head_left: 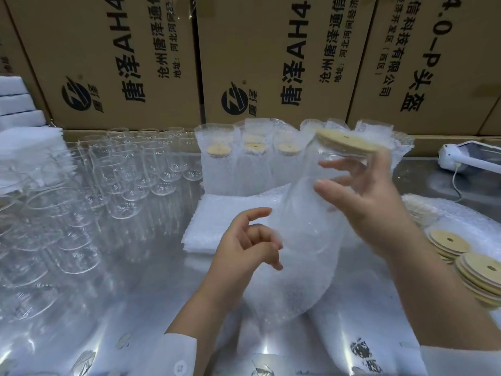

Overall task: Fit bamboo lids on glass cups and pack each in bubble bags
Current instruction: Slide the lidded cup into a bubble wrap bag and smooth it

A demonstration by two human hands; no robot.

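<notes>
- Bamboo, pale and flat, makes the round lid (344, 143) with a small hole in it; it sits on the mouth of a clear glass cup (333, 154).
- The cup is held tilted in the air above the middle of the table, lid end up and to the right. Its lower part is inside a cloudy, pebbled bubble bag (292, 267).
- The bag hangs down and to the left from the cup, soft and rounded at its bottom.
- The right hand (374, 210) holds the cup near the lid, with the thumb on the near side and the fingers spread round the glass. Part of the hand looks hazy through the bag film.
- The left hand (244, 251) is at the bag's left edge, fingers curled in and gripping the film. Blur hides the exact pinch.
- Just behind the bag lies a flat stack of white bubble bags (217, 226).
- Behind that stack, packed cups (219, 158) stand upright in a row, their lids showing through ruffled bag tops.
- To the left, many empty glasses (122, 172) stand close together in rows, thin-walled and rounded at the base.
- At the right edge, loose lids (477, 272) lie in low stacks of discs.
- All this rests on a shiny, reflective metal table (151, 294).
- Brown cardboard cartons (122, 63) with black print line the back.
- White foam sheets (19, 104) are piled at far left.
- A white plastic device (461, 158) with a cord lies at far right.
</notes>
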